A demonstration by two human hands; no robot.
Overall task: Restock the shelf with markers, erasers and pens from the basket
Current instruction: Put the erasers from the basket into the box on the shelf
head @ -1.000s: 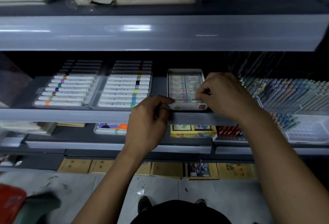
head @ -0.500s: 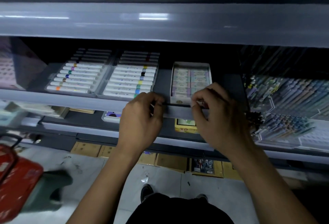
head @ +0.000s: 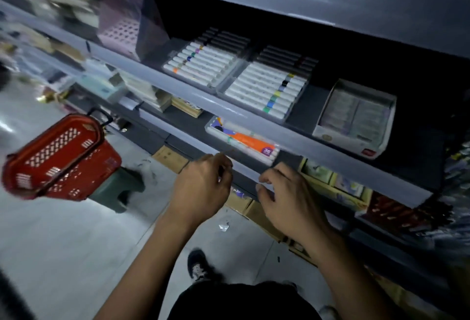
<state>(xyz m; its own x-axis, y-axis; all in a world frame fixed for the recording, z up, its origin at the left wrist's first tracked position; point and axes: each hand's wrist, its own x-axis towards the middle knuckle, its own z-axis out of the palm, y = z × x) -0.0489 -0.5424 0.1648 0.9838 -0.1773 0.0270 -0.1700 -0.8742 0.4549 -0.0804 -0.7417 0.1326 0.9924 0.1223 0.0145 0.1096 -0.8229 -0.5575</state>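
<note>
A white box of erasers (head: pixel 356 121) sits on the grey shelf (head: pixel 229 111) at the right. Two clear trays of white markers (head: pixel 203 67) (head: pixel 269 88) lie left of it. The red basket (head: pixel 58 157) stands on a dark green stool at the lower left. My left hand (head: pixel 203 187) and my right hand (head: pixel 287 197) hang below the shelf edge, in front of the lower shelf. Both have loosely curled fingers and nothing visible in them. They are well clear of the eraser box.
A boxed marker set (head: pixel 244 139) with an orange label lies on the lower shelf. Cardboard boxes (head: pixel 170 158) line the floor under the shelves. Pens (head: pixel 396 213) fill the right end. The dark green stool (head: pixel 117 190) stands on the grey floor.
Both hands have left the eraser box and dropped below the shelf edge. The view has swung left and down, bringing the red basket into sight.
</note>
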